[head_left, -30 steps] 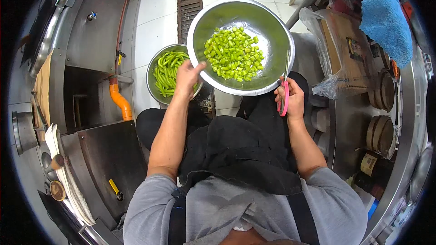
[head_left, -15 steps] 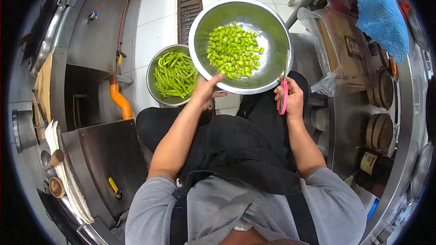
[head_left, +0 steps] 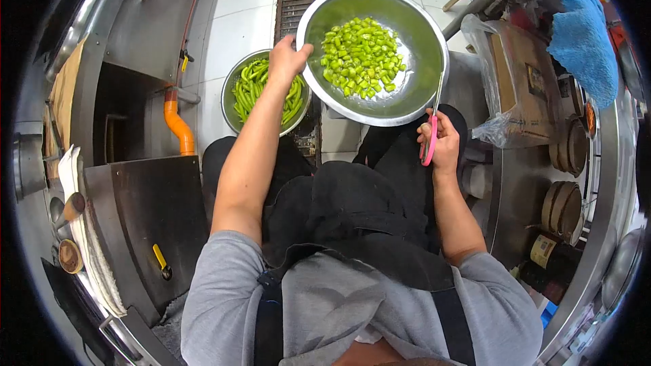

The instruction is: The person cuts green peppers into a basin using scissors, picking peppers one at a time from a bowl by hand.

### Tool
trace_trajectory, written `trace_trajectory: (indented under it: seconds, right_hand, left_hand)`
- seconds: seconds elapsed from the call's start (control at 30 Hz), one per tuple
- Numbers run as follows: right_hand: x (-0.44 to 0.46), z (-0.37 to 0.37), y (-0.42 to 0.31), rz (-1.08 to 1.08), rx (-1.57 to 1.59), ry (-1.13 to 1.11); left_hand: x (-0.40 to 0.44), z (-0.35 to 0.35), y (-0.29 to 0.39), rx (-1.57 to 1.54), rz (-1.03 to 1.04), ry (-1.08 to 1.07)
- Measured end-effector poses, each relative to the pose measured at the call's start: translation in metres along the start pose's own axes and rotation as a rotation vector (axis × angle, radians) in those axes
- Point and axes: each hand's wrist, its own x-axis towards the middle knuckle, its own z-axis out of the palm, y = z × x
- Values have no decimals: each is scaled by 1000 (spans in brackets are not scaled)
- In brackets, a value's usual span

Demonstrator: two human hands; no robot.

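A large steel mixing bowl (head_left: 424,47) holds cut pieces of green pepper (head_left: 359,54). At its left rim is my left hand (head_left: 287,62), fingers closed on the edge with the thumb toward the bowl's inside. My right hand (head_left: 445,148) grips pink-handled scissors (head_left: 432,137) beside the bowl's lower right rim. Their blades point up along the bowl's right side. Below my left hand, a smaller steel bowl (head_left: 228,112) contains long whole green peppers (head_left: 293,103); my forearm covers part of it.
Steel cabinets with an orange pipe (head_left: 178,122) line the left side. A floor drain grate (head_left: 296,0) runs ahead between white tiles. On the right are a plastic-wrapped cardboard box (head_left: 522,81), a hanging blue towel (head_left: 581,41) and shelves with round steamers (head_left: 561,209).
My left hand has moved up from the large bowl's lower left rim to its left edge and closed there. The view has shifted slightly. My right hand still holds the scissors.
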Motion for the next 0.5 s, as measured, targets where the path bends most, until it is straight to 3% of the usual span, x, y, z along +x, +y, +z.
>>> trace_trajectory:
  seconds: [0.2, 0.27, 0.33, 0.4, 0.47, 0.5]
  right_hand:
    - [-2, 9, -2, 6, -69, 2]
    - [-2, 8, -5, 39, -112, 20]
    - [-4, 9, -4, 26, -47, 40]
    - [-4, 9, 1, -13, 26, 82]
    - [-2, 12, 0, -46, 52, 114]
    - [1, 11, 0, -40, 80, 122]
  left_hand:
    - [31, -4, -28, -199, 145, 48]
    - [30, -43, -10, -543, -150, -107]
    - [50, -55, -44, -551, -181, -37]
    - [60, -52, -90, -377, -204, 48]
    - [88, -29, -183, -44, -346, -120]
    - [97, -14, -227, 271, -352, -309]
